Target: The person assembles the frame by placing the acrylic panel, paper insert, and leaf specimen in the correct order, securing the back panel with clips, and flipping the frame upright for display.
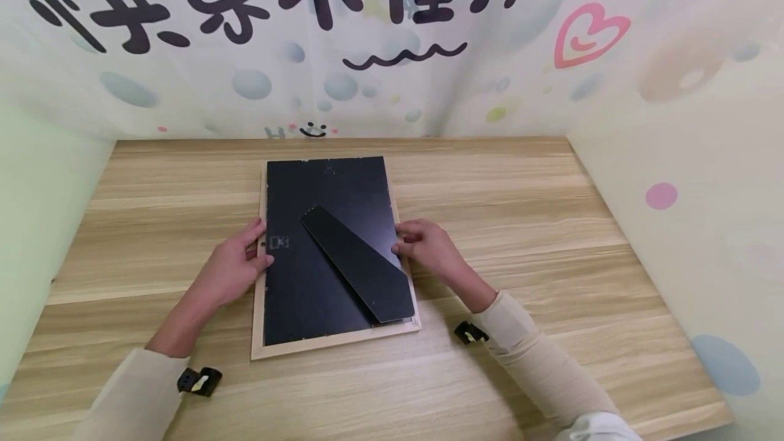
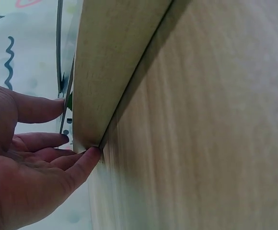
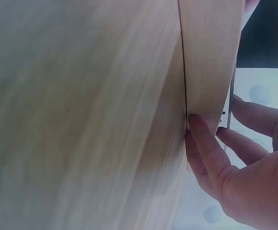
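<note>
A picture frame lies face down on the table, its pale wooden frame (image 1: 337, 339) showing around a black backing board (image 1: 300, 291). Slanting across the board is a black easel stand (image 1: 367, 267). At the left edge, my left hand (image 1: 229, 267) pinches the board between thumb and index finger. Its other fingers touch the frame's wooden side (image 2: 112, 48) in the left wrist view. Opposite, my right hand (image 1: 431, 247) pinches the board's right edge. In the right wrist view, its lower fingers rest against the frame's side (image 3: 211, 52). A thin gap separates board edge and frame.
The wood-grain table (image 1: 520, 223) extends on both sides of the frame. Behind it stands a white printed wall sheet (image 1: 392, 101) with dark lettering. Pale walls border left and right. A small black device (image 1: 199, 381) sits at the left wrist, another (image 1: 470, 333) at the right.
</note>
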A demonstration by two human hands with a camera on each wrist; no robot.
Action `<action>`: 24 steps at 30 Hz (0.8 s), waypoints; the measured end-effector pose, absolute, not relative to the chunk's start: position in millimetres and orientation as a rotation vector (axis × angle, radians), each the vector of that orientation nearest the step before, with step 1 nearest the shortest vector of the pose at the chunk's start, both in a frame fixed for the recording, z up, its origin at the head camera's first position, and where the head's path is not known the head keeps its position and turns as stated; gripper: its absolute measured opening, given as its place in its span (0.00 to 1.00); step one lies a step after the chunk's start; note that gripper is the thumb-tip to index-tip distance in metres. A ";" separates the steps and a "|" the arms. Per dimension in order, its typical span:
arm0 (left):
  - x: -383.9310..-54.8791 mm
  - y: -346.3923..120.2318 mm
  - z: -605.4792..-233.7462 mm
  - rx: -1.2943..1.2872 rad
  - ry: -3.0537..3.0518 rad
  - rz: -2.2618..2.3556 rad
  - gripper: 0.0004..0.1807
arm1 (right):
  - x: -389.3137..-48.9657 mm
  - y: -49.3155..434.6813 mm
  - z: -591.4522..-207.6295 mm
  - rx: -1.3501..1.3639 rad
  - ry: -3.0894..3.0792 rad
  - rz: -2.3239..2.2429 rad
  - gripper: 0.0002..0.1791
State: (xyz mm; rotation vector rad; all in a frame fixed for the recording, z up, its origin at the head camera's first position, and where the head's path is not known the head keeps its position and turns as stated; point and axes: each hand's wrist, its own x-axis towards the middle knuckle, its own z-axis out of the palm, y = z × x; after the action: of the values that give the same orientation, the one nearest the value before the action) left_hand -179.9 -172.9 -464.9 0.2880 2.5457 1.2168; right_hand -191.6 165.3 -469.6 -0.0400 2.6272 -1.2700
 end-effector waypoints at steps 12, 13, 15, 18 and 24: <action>-179.5 -170.6 -465.4 0.293 2.600 1.134 0.36 | -192.0 163.9 -469.3 -0.046 2.678 -1.218 0.22; -179.5 -170.5 -465.5 0.295 2.608 1.121 0.36 | -192.3 163.7 -469.2 -0.052 2.684 -1.215 0.22; -179.7 -170.5 -465.7 0.304 2.624 1.101 0.36 | -192.8 163.4 -468.9 -0.066 2.694 -1.210 0.23; -179.6 -171.1 -466.4 0.315 2.634 1.093 0.35 | -193.2 163.1 -468.6 -0.086 2.705 -1.210 0.23; -179.3 -174.3 -468.2 0.338 2.594 1.161 0.35 | -192.6 163.4 -469.2 -0.082 2.692 -1.215 0.23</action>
State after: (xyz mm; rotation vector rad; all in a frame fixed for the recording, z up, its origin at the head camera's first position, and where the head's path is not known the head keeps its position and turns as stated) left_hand -179.3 -174.3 -468.2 0.3377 2.5943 1.1614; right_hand -192.6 163.4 -469.2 -0.0818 2.6916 -1.2147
